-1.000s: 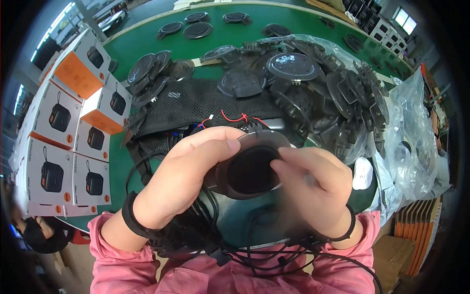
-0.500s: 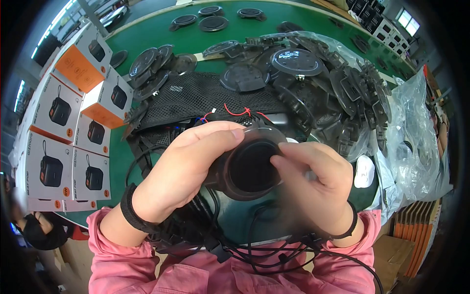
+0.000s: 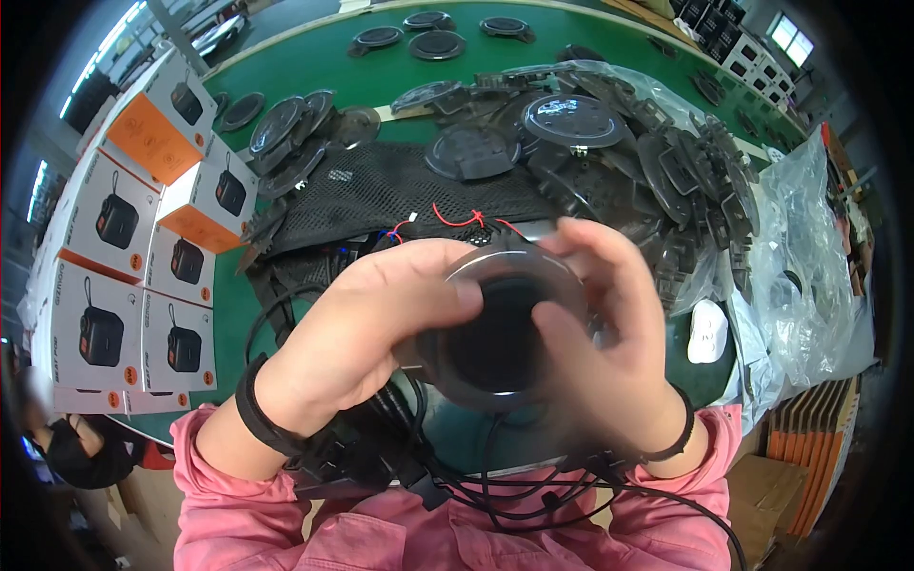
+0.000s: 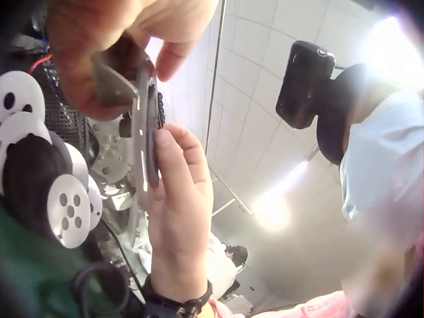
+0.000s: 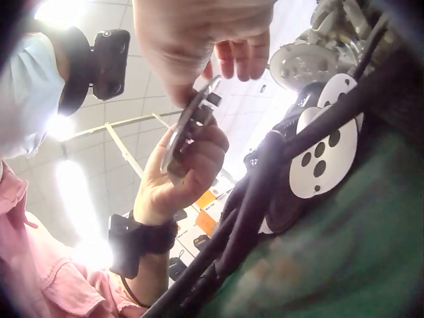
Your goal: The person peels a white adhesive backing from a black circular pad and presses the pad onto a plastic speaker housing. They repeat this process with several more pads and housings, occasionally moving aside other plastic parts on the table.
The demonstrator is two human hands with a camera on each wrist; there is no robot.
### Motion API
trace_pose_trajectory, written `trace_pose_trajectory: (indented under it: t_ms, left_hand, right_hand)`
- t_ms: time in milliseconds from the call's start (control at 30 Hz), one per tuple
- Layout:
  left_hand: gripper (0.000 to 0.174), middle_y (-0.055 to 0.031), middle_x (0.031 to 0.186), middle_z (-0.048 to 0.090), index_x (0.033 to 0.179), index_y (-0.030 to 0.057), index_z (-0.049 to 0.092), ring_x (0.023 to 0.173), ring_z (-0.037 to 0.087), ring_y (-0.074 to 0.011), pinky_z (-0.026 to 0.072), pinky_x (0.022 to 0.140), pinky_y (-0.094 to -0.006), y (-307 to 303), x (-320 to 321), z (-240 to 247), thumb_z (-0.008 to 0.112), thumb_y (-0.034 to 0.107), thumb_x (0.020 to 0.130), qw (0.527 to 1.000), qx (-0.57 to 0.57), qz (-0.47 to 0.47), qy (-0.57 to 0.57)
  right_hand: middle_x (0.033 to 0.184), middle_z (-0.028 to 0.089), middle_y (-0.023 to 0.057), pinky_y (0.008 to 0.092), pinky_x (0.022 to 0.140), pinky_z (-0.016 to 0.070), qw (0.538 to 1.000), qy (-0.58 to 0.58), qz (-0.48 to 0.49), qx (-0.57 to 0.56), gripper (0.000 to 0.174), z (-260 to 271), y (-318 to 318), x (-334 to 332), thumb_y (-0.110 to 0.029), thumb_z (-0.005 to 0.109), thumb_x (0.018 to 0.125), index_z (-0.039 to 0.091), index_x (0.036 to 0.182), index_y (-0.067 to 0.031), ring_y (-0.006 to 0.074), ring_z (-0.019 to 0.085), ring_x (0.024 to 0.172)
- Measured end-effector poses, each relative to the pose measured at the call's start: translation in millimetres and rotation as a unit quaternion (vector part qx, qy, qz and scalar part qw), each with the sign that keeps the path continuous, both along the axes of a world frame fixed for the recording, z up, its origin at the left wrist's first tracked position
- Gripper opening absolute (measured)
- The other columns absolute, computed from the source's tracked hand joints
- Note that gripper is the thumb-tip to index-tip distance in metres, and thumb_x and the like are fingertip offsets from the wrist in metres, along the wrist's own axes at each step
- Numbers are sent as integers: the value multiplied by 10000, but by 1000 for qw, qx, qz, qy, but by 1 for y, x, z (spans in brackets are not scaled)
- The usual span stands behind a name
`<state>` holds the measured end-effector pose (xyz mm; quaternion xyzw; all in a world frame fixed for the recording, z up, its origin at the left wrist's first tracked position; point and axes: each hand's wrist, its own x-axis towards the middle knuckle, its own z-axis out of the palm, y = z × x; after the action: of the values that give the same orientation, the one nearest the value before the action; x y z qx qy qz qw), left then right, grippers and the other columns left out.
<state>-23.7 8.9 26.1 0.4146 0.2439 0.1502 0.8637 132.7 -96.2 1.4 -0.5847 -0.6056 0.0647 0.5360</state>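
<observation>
Before my chest is a round, dark translucent plastic cover (image 3: pixel 560 269) with a black disc (image 3: pixel 490 352) on its face. My left hand (image 3: pixel 362 309) grips the cover by its left side, thumb over the front and fingers behind. Blurred in the head view, my right hand (image 3: pixel 619 347) has its thumb on the disc's right part and its fingers spread past the cover's right rim. Edge-on in the right wrist view, the cover (image 5: pixel 189 122) has clips on its back; the right fingers (image 5: pixel 242 59) extend beyond it.
More dark covers (image 3: pixel 576 124) are heaped behind the black mesh bag (image 3: pixel 381 190). White speaker boxes (image 3: pixel 105 219) are stacked at left, plastic wrap (image 3: pixel 809 257) lies at right. White round pieces with holes (image 4: pixel 69 209) lie near the hands. Cables (image 3: pixel 533 500) cross in front.
My right fingers have opened out from a curl beside the disc to the cover's far right rim. The cover has shifted slightly right and toward me, still in my left hand.
</observation>
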Motion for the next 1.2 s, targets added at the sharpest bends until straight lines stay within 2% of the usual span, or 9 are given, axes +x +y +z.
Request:
trace_pose_trajectory:
  t_ms: [33, 67, 367, 433, 567, 733, 867, 933, 1200]
  left_hand:
    - [417, -141, 1072, 549, 1125, -78, 461, 979, 542, -195, 421, 867, -296, -2, 1, 2, 490, -42, 710, 999, 14, -21, -20]
    - [417, -141, 1072, 549, 1125, -78, 461, 979, 542, -195, 421, 867, -296, -1, 0, 2, 490, -42, 710, 999, 16, -24, -20]
    - [502, -89, 1121, 521, 1197, -35, 417, 986, 519, -129, 428, 827, -239, 4, -1, 0, 506, -99, 707, 997, 39, -71, -13]
    - [506, -88, 1122, 521, 1198, -35, 418, 988, 518, -127, 423, 826, -234, 6, -1, 0, 505, -100, 704, 996, 67, -64, 6]
    - [531, -109, 1087, 534, 1166, -49, 429, 1015, 518, -176, 403, 882, -284, 3, 2, 2, 488, -154, 648, 996, 73, -51, 24]
    - [400, -80, 1048, 539, 1105, -29, 457, 939, 526, -136, 398, 839, -250, 17, -2, 6, 493, -101, 713, 988, 129, -76, 30]
    - [230, -32, 958, 569, 1046, -4, 499, 845, 534, -74, 429, 720, -201, 31, -1, 30, 523, 38, 821, 956, 238, -138, 105]
    - [222, -27, 905, 588, 1027, 14, 522, 757, 559, -73, 463, 643, -212, 46, 2, 35, 559, 73, 817, 952, 275, -73, 116]
    - [116, 6, 765, 546, 863, 67, 538, 625, 519, -88, 457, 580, -198, 177, 44, 11, 608, 116, 785, 933, 259, 175, 179]
  right_hand:
    - [1049, 510, 90, 268, 709, 443, 950, 285, 96, -87, 418, 0, -2, -2, -32, 631, 742, 451, 1119, -18, 156, 509, 934]
    - [1127, 483, 87, 268, 790, 434, 805, 541, 183, -163, 460, 0, -3, -3, -37, 598, 786, 388, 1194, -10, 144, 475, 1023]
    - [1106, 505, 94, 274, 846, 428, 792, 494, 275, -231, 560, -4, 2, 8, 34, 634, 727, 362, 1216, 8, 148, 504, 1008]
    - [1082, 515, 91, 267, 805, 455, 860, 379, 279, -198, 616, -6, 5, 7, 48, 668, 679, 362, 1212, 5, 147, 522, 977]
    - [1075, 515, 85, 254, 726, 494, 869, 364, 218, -255, 643, 6, 1, 7, 39, 688, 660, 359, 1211, 3, 143, 533, 955]
    - [1048, 518, 77, 223, 594, 523, 846, 404, 224, -267, 601, 14, 2, 8, 18, 677, 686, 364, 1199, 0, 128, 540, 911]
    - [1042, 523, 82, 243, 654, 505, 845, 399, 260, -242, 559, 1, 6, 13, -34, 629, 755, 331, 1227, -6, 138, 545, 898]
    - [1057, 517, 83, 257, 737, 462, 770, 533, 275, -218, 542, -14, 6, 13, -90, 573, 811, 281, 1262, -16, 144, 538, 912]
    - [1039, 500, 57, 210, 766, 404, 807, 484, 257, -219, 518, -22, 2, 11, -64, 548, 820, 286, 1265, -17, 91, 501, 913]
